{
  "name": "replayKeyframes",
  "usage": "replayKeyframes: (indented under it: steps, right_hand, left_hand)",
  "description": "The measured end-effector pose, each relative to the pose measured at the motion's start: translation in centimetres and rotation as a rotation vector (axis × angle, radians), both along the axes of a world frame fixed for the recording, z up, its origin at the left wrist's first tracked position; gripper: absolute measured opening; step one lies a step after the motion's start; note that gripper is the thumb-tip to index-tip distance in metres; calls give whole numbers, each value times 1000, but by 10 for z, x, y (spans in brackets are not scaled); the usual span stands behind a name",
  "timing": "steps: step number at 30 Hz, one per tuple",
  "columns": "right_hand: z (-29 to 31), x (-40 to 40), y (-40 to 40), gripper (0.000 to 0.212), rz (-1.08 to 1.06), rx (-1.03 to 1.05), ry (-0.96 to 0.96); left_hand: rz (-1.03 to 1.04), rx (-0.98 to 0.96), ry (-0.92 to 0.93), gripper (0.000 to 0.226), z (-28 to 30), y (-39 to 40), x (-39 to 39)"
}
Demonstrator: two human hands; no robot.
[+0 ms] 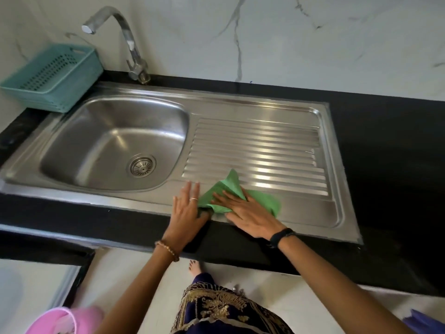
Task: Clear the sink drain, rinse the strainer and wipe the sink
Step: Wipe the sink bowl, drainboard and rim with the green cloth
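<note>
A green cloth point(228, 189) lies crumpled on the front edge of the steel sink's ribbed drainboard point(260, 150). My right hand point(248, 213) presses flat on the cloth with fingers spread. My left hand point(187, 208) rests beside it on the sink rim, its thumb side touching the cloth's left corner. The basin point(96, 141) looks bare, and the round metal strainer point(141, 165) sits in the drain. The tap point(125, 39) curves over the basin with no water running.
A teal plastic basket point(53, 75) stands at the back left on the black counter point(385, 153). A pink tub point(60, 321) is on the floor at lower left. A marble wall rises behind the sink.
</note>
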State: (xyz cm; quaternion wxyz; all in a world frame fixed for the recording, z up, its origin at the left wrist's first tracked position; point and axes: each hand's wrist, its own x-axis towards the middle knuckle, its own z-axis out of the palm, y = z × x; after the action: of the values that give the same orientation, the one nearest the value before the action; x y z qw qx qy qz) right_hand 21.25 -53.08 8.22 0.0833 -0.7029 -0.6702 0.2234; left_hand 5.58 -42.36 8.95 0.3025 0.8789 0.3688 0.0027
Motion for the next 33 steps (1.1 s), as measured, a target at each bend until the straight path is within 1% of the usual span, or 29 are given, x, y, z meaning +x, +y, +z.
replayKeyframes:
  steps: [3, 5, 6, 7, 9, 10, 11, 12, 13, 14, 16, 19, 21, 23, 26, 28, 33]
  right_hand:
    - [3, 38, -50, 50, -179, -4, -9]
    - [7, 65, -76, 49, -333, -31, -53]
    - [10, 79, -89, 49, -412, -67, -105]
    - [12, 92, -103, 49, -485, -111, -167]
    - [15, 109, -129, 51, -593, -172, -271]
    - [15, 112, -141, 51, -616, -176, -321]
    - [14, 111, -150, 51, -618, -170, -368]
    - [12, 108, -156, 50, -618, -153, -386]
    - [12, 103, -160, 48, -630, -132, -371]
    - [11, 96, -162, 46, -643, -109, -341]
    - [9, 83, -165, 41, -649, -62, -302]
    - [7, 61, -169, 41, -732, 50, -185]
    - [8, 52, -165, 41, -740, 82, -155]
    - [9, 44, -155, 43, -707, 68, -156]
    - [10, 30, -130, 44, -583, 46, -162]
    - [10, 14, -109, 45, -504, 53, -104]
    - [11, -15, -61, 46, -393, 27, -13]
  left_hand:
    - [-219, 1, 24, 71, -2, -32, 30]
    - [-302, 16, 57, 63, -4, -48, 44]
    - [-329, 35, 81, 59, -5, -54, 48]
    - [-353, 69, 116, 59, -5, -59, 51]
    - [-388, 152, 167, 79, -7, -62, 51]
    - [-397, 170, 191, 85, -7, -62, 51]
    - [-390, 162, 195, 82, -8, -61, 51]
    - [-372, 139, 184, 73, -9, -59, 51]
    - [-358, 110, 167, 64, -9, -57, 49]
    - [-348, 93, 146, 60, -10, -55, 47]
    - [-324, 102, 114, 59, -11, -50, 37]
    - [-269, 129, 69, 56, -11, -41, 18]
    - [-213, 134, 82, 56, -10, -34, 6]
    - [-164, 153, 112, 58, -9, -27, -4]
    - [-95, 172, 100, 56, -8, -13, -16]
    - [-51, 160, 84, 54, -8, -4, -25]
    - [33, 121, 60, 50, -10, 25, -52]
